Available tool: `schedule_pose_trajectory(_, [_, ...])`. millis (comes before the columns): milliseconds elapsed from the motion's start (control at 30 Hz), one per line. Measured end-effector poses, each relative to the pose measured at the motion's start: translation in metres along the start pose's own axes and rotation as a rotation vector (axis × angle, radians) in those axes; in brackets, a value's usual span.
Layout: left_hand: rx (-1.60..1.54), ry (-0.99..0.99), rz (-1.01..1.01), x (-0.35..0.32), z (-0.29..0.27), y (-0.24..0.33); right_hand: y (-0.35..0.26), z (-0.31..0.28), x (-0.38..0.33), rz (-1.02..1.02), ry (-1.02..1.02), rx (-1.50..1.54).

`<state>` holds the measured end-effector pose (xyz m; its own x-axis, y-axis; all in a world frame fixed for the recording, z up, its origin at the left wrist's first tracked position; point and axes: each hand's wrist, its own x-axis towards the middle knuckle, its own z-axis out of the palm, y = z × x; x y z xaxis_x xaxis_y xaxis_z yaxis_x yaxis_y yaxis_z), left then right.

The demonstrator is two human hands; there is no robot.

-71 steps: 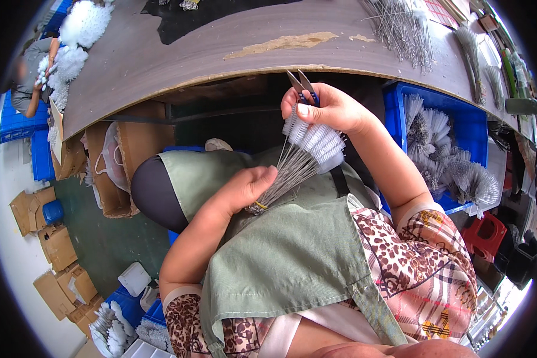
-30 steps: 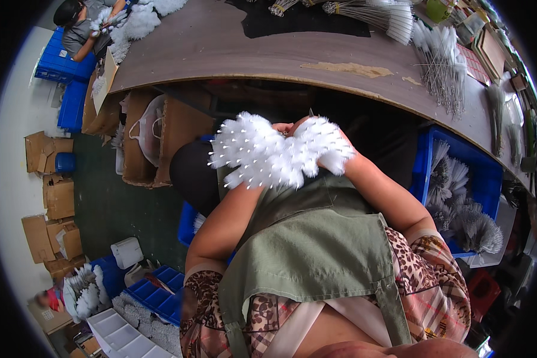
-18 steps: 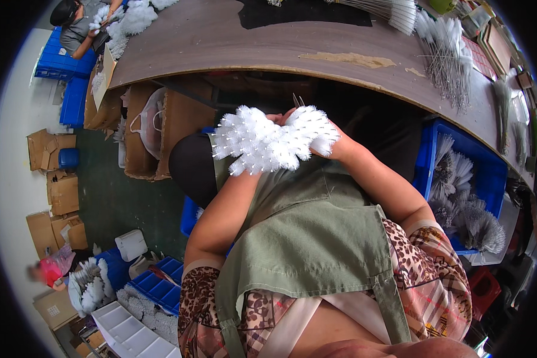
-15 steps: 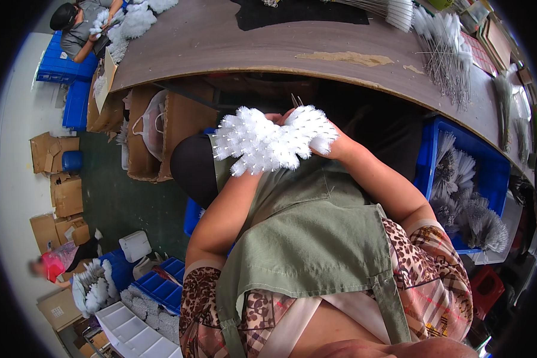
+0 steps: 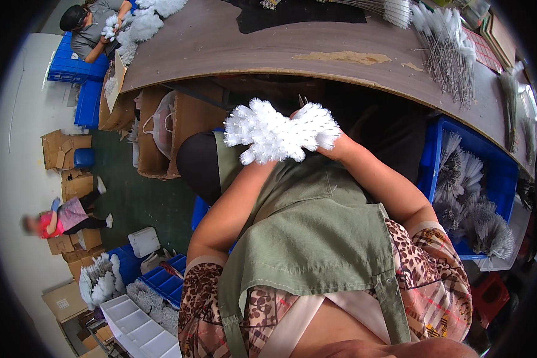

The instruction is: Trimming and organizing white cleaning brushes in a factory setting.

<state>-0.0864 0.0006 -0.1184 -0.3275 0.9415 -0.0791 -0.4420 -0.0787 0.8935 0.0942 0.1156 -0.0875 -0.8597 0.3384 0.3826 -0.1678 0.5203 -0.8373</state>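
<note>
Two bunches of white bristle tube brushes fan out above my lap, their tips toward me and their heads pressed side by side. The larger left bunch covers nearly all of my left hand, and only the wrist end shows below the bristles. The smaller right bunch rests in my right hand, whose fingers wrap round it from the far side. Thin metal wire ends stick up behind the right bunch. Most of the fingers of both hands are hidden by bristles.
A brown workbench curves ahead, with wire-stemmed brushes at its right. A blue bin of brushes stands at my right. Cardboard boxes sit under the bench at left. One person works far left; another walks near the wall.
My hands have shifted slightly up and right with the brushes, and the left bunch has tilted upward. The person in pink at the left has moved further up the picture.
</note>
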Motion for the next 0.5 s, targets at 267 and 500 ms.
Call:
schedule_pose_trajectory(267, [0.128, -0.265, 0.067, 0.0, 0.011, 0.003, -0.004, 0.002, 0.003, -0.083, 0.084, 0.068])
schedule_pose_trajectory(500, [0.227, -0.483, 0.119, 0.0, 0.03, 0.012, -0.024, 0.002, 0.009, 0.034, 0.069, 0.169])
